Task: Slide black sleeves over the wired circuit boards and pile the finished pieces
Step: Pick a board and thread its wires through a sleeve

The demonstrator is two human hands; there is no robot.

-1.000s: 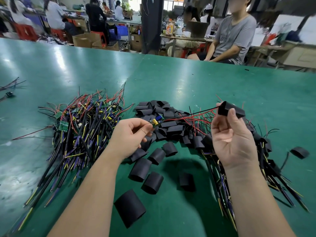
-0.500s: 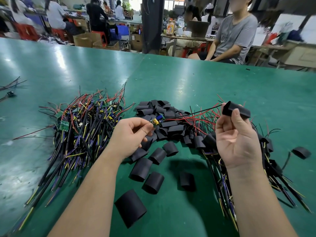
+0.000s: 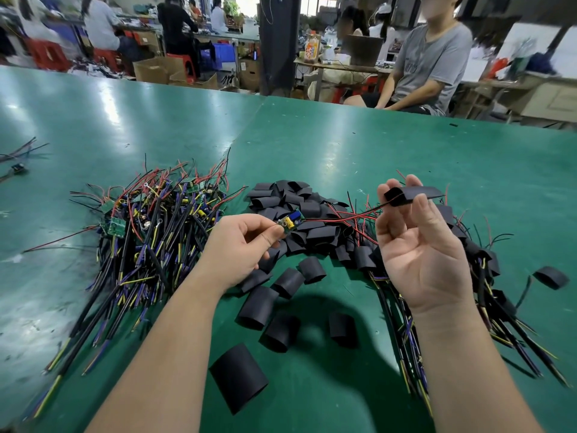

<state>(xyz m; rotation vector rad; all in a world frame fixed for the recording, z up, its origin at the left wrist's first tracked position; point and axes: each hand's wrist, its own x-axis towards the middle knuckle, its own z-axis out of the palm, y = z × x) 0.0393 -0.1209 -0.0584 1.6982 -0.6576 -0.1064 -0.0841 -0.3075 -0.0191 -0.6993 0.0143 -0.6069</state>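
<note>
Head view: the green table (image 3: 343, 145) carries a tangle of bare wired boards (image 3: 150, 232) at nine o'clock, a heap of loose black sleeves (image 3: 290, 198) from twelve down to six, and sleeved pieces (image 3: 487, 260) at four o'clock. At three o'clock the right hand (image 3: 418, 245), palm up, pinches one black sleeve (image 3: 412, 193) between thumb and fingertips. At centre the left hand (image 3: 243, 242) pinches a small circuit board (image 3: 290, 220). The board's red and black wires (image 3: 343, 215) run toward two o'clock and reach the sleeve's open end.
</note>
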